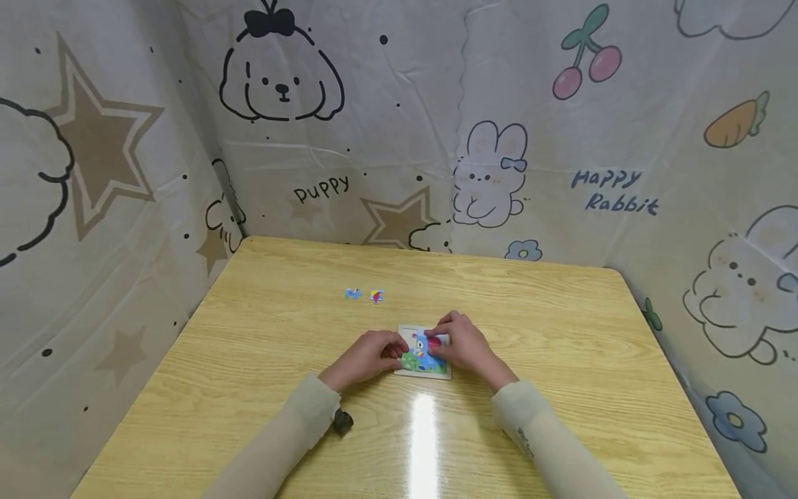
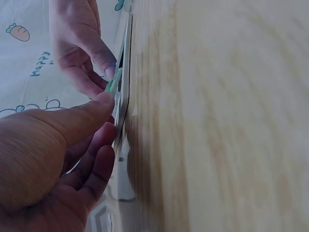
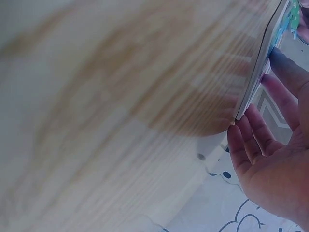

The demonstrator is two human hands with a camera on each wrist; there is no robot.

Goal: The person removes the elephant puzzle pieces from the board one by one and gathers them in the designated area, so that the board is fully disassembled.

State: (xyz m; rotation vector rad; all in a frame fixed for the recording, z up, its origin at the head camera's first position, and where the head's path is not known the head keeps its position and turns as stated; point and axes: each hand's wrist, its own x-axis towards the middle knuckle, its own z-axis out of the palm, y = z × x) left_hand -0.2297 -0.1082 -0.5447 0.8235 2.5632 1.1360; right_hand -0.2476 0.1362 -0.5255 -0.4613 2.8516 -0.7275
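Observation:
A small jigsaw puzzle in a pale tray (image 1: pixel 424 375) lies on the table, showing a blue animal figure with pink and green parts. At its left side, my left hand (image 1: pixel 373 355) pinches a green puzzle piece (image 1: pixel 409 360) between thumb and fingers. The left wrist view shows this green piece (image 2: pixel 115 81) tilted up from the tray. My right hand (image 1: pixel 466 344) rests at the puzzle's right side. In the right wrist view, its thumb (image 3: pixel 288 70) touches the puzzle's face, and other fingertips meet the tray's edge (image 3: pixel 251 89).
Two loose puzzle pieces lie farther back on the wooden table: a blue one (image 1: pixel 352 294) and a multicoloured one (image 1: pixel 377 296). A printed cloth (image 1: pixel 399 138) hangs behind and beside the table. A small black object (image 1: pixel 342 422) sits at the left cuff.

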